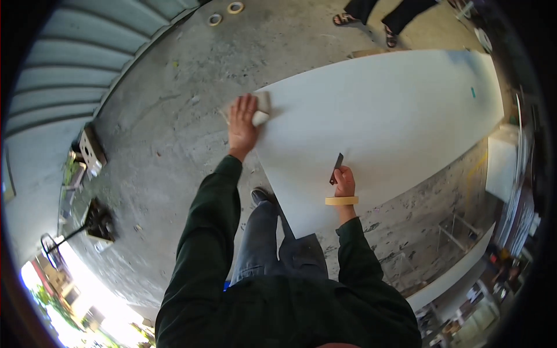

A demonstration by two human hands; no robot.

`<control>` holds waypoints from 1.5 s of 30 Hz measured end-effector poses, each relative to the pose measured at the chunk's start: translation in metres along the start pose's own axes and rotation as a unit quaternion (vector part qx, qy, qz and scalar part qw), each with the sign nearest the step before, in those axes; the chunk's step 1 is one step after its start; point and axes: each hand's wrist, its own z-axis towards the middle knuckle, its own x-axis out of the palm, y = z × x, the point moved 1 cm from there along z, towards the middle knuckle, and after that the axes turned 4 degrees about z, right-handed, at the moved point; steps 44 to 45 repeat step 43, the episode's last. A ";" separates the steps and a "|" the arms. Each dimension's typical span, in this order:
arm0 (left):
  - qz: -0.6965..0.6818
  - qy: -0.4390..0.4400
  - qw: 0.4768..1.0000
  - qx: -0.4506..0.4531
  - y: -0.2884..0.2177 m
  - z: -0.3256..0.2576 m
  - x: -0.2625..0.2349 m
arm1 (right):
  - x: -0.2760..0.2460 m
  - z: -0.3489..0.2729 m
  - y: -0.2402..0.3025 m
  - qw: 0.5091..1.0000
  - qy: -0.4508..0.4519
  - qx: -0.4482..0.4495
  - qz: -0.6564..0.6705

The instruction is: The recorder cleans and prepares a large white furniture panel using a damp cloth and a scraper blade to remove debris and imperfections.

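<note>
A large white panel [371,122] stretches out in front of me, above the floor. My left hand [242,122] is at its far left corner, fingers lying along a beige cloth [264,101] that laps past the edge. A white lump [260,118], perhaps part of the cloth, shows beside the thumb. Over the near part of the panel, my right hand [345,181] is closed round a narrow, dark, flat tool [337,166]; its exact kind is unclear. A roll of yellowish tape [342,200] circles my right wrist. Far right on the panel is a small green mark [473,93].
Another person's sandalled feet [390,37] stand beyond the panel's far edge. Two tape rolls [214,20] lie on the concrete floor [168,145]. Boxes and clutter [91,152] line the left wall. At right are a white box-like block [502,162] and stacked sheets [516,197].
</note>
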 end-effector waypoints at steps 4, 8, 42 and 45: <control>-0.006 -0.035 0.999 -0.016 0.039 0.031 -0.004 | 0.033 0.002 -0.004 0.999 0.005 0.013 -0.035; 0.010 0.064 0.995 0.082 -0.016 -0.003 0.000 | 0.009 0.013 -0.019 0.999 -0.048 0.006 -0.007; -0.157 0.372 0.366 0.839 -0.089 -0.017 0.023 | 0.155 -0.219 -0.107 0.672 -0.580 -0.128 0.443; -0.167 0.390 0.368 0.828 -0.070 0.011 0.022 | 0.163 -0.206 -0.102 0.681 -0.580 -0.119 0.432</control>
